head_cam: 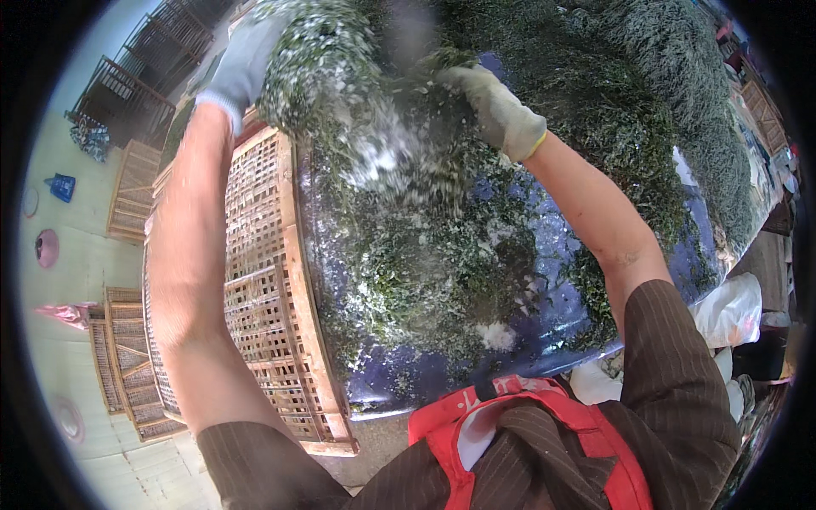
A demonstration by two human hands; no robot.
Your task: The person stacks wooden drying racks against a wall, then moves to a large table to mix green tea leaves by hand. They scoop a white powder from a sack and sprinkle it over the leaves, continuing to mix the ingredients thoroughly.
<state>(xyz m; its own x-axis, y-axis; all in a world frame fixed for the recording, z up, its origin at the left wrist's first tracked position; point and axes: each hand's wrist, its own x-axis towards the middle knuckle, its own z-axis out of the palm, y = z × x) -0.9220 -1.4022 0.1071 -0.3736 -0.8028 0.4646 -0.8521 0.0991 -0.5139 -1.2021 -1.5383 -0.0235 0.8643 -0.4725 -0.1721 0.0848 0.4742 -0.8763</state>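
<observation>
My left hand (252,57), in a pale knitted glove, is raised at the upper left against a blurred clump of green plant material (319,70) mixed with white flakes. Its fingers are blurred and partly hidden. My right hand (494,105), in a grey glove with a yellow cuff edge, reaches into the dark green heap, and the greenery covers its fingertips. Between and below my hands, loose greens (408,274) speckled with white bits lie over a shiny blue sheet (567,306). A small white clump (496,336) rests near the sheet's front edge.
A woven bamboo tray (261,255) with a wooden frame adjoins the sheet's left side. More lattice trays (137,363) and racks (121,95) stand farther left. A large grey-green heap (695,115) lies at the upper right, and a white plastic bag (730,309) sits beside the right edge.
</observation>
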